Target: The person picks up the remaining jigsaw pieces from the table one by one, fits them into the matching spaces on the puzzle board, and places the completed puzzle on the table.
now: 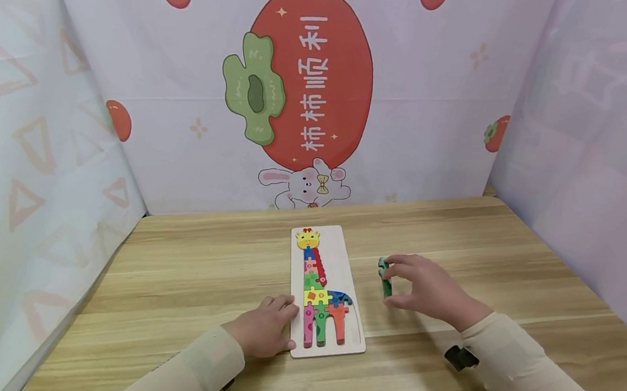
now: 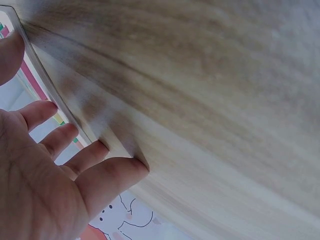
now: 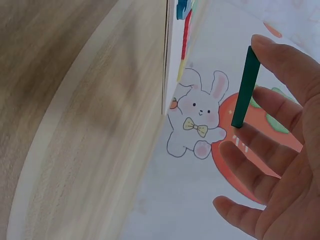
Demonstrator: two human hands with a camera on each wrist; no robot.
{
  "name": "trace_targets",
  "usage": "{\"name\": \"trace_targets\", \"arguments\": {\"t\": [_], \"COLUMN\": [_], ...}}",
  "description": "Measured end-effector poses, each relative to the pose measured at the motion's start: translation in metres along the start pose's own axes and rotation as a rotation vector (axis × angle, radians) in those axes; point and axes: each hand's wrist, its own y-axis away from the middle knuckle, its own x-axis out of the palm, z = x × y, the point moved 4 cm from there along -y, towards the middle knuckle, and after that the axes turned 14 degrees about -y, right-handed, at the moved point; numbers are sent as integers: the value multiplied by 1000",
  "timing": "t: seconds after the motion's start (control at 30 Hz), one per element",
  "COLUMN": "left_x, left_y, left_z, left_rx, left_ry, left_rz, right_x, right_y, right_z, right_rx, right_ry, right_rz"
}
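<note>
A wooden giraffe puzzle board (image 1: 332, 250) lies on the table, with colourful numbered pieces fitted into a giraffe shape under a yellow head. Right of the orange leg piece (image 1: 339, 322), a leg-shaped recess shows bare wood. My left hand (image 1: 264, 328) rests at the board's left edge, its thumb (image 2: 10, 57) and loosely extended fingers touching or very near the rim. To the right of the board, my right hand (image 1: 427, 285) pinches a green puzzle piece (image 3: 245, 90) between thumb and fingertips. The piece stands on its edge above the table, apart from the board.
The wood-grain table (image 1: 184, 264) extends on both sides of the board. A printed cloth (image 1: 425, 115) with persimmons and a rabbit hangs behind it. Pale cloth walls close off the left (image 1: 35, 184) and right (image 1: 587, 150).
</note>
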Motion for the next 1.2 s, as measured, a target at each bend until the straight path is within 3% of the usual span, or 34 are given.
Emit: {"name": "trace_targets", "arguments": {"t": [0.93, 1.2], "left_x": [-1, -1], "left_y": [-1, -1], "left_z": [0, 0], "left_rx": [-9, -8], "left_ry": [-6, -4], "left_rz": [13, 5], "right_x": [9, 12], "right_y": [-3, -4], "right_z": [11, 13], "right_rx": [-25, 8], "right_ry": [7, 20], "right_rz": [17, 41]}}
